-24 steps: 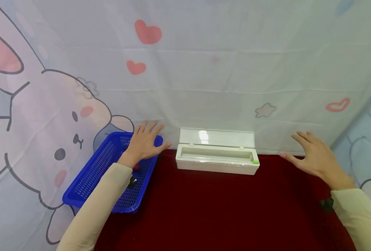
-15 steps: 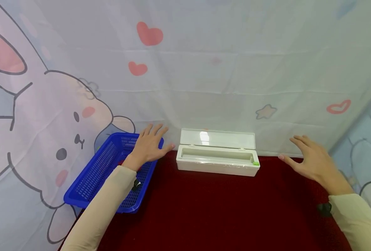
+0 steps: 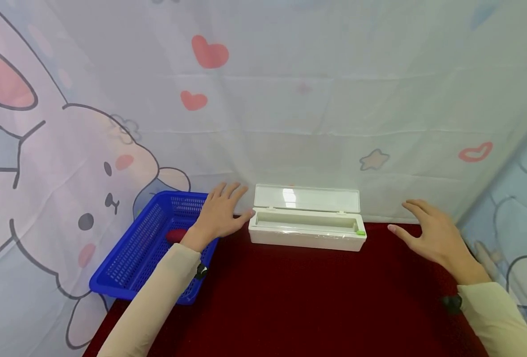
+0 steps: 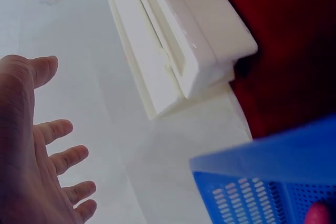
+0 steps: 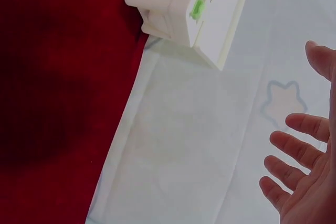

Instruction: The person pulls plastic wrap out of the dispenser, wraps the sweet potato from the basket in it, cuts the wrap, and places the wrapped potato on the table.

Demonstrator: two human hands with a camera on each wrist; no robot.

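Observation:
A long white box (image 3: pixel 305 238) with a raised clear lid (image 3: pixel 308 198) and a small green slider (image 3: pixel 360 232) stands at the back of the table in the head view. Its long slot faces up. My left hand (image 3: pixel 218 214) hovers with spread fingers between the blue basket (image 3: pixel 131 265) and the box's left end, holding nothing. To the right of the box, my right hand (image 3: pixel 437 240) hangs in the air, fingers apart and nothing in it. Inside the basket lies a red object (image 3: pixel 175 235), partly hidden by my left wrist.
A dark red cloth (image 3: pixel 308 297) covers the table. Behind it hangs a pale curtain (image 3: pixel 290 134) printed with hearts, a star and a rabbit. The basket stands at the table's left edge, beneath my left forearm.
My left hand has moved right, away from the basket and towards the box. The right hand has shifted left and a little nearer. More of the red object shows.

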